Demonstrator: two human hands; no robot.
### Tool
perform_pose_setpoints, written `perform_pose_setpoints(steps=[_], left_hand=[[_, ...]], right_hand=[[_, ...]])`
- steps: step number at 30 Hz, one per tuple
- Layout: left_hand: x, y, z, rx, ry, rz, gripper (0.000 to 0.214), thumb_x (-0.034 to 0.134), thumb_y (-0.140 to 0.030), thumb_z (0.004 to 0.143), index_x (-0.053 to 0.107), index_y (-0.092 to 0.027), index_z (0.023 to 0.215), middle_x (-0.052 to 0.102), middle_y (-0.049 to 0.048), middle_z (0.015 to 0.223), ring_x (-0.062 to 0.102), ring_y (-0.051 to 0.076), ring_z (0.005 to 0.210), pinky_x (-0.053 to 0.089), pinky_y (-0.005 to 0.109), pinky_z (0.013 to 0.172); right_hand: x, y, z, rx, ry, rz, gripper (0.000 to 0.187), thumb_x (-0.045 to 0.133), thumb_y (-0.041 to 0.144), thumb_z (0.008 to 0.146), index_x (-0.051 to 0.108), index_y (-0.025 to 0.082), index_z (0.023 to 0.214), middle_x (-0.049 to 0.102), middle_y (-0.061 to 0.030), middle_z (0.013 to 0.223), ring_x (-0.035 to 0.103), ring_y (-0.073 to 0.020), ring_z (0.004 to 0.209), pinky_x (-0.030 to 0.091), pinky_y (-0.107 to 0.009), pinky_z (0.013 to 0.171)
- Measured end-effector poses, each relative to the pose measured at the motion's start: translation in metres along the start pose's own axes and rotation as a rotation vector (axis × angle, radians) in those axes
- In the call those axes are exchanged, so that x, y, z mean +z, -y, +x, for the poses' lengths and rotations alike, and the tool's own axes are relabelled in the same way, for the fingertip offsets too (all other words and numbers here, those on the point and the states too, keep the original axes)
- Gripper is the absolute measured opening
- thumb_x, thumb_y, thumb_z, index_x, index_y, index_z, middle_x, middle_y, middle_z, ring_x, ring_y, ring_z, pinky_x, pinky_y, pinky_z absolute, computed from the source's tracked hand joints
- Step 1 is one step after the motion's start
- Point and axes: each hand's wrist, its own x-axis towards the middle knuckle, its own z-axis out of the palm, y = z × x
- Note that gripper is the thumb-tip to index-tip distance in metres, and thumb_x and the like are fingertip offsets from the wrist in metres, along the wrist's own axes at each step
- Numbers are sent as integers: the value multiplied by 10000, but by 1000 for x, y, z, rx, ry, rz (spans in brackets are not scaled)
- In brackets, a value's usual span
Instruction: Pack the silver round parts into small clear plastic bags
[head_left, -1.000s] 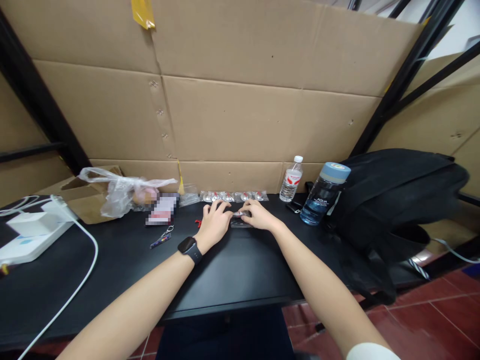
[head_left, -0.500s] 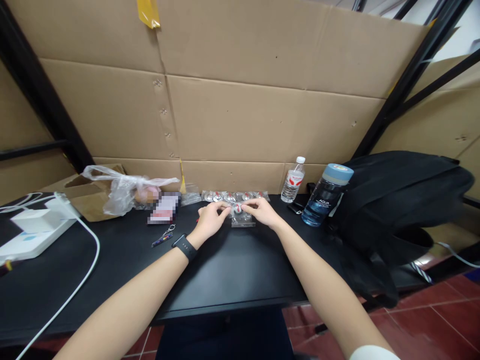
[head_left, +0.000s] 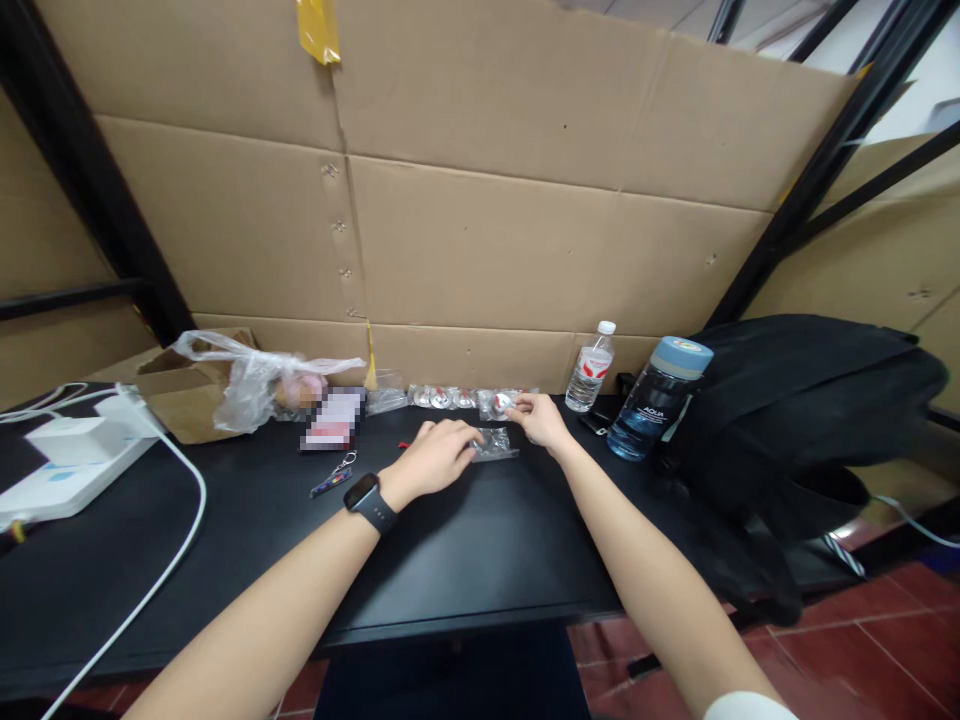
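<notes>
My right hand [head_left: 541, 422] is closed in a pinch on the edge of a clear packet [head_left: 500, 402] with a small round, silver-and-red piece inside. It holds this at the right part of a row of similar clear packets [head_left: 442, 398]. On the near side of the row lies a crumpled clear plastic bag [head_left: 495, 444]. My left hand [head_left: 435, 456] is palm down, fingers loosely bent and thumb apart, its fingertips at the bag's left edge. Whether they press on the bag I cannot make out. A dark watch [head_left: 369, 500] is on the left wrist.
Left of the hands are a key fob [head_left: 332, 480], a blurred card-like item [head_left: 330, 418], a knotted plastic bag [head_left: 251, 385] and a white power strip [head_left: 75, 465]. A small water bottle [head_left: 591, 370], a blue-lidded bottle [head_left: 656, 400] and a black backpack [head_left: 810, 410] stand right.
Both hands were together at one packet over the clear bag. The right hand has carried that packet up to the row; the left hand has let go and lowered toward the bag.
</notes>
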Motion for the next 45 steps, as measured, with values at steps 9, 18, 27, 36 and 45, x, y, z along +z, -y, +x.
perform_pose_setpoints(steps=[9,18,27,36,45], left_hand=[[12,-10,-7,235,188,0,424,438,-106,912,662,-340,1185,659,30,1271,634,218,1113,363,358,897],[-7,-11,-8,215,210,-2,395,712,-334,723,650,-271,1107,687,56,1144,626,283,1062,364,396,925],[13,6,-5,192,177,14,448,521,-583,945,592,-325,1304,587,52,1426,439,311,1375,293,456,1023],[22,4,8,177,10,111,218,501,-252,990,696,-225,898,740,47,972,599,224,1060,270,419,915],[16,-3,7,230,64,106,122,599,-252,947,713,-233,909,736,47,961,600,222,1046,250,411,922]], right_hand=[[22,-5,62,117,-5,-206,215,744,349,707,722,148,781,687,-19,665,641,-184,668,490,-278,645],[39,5,71,150,-79,-508,328,825,301,682,717,199,974,732,-156,1021,685,-285,969,496,-362,817],[-36,-1,35,-91,383,-602,444,794,338,731,719,200,1146,729,-92,1144,686,-241,1019,497,-295,903],[-58,-22,-2,-11,433,-550,517,798,223,671,692,170,1174,735,-78,1087,699,-213,933,509,-262,831],[-56,-36,4,-37,409,-564,440,770,265,666,716,183,1095,737,-68,1041,691,-210,874,500,-265,773]])
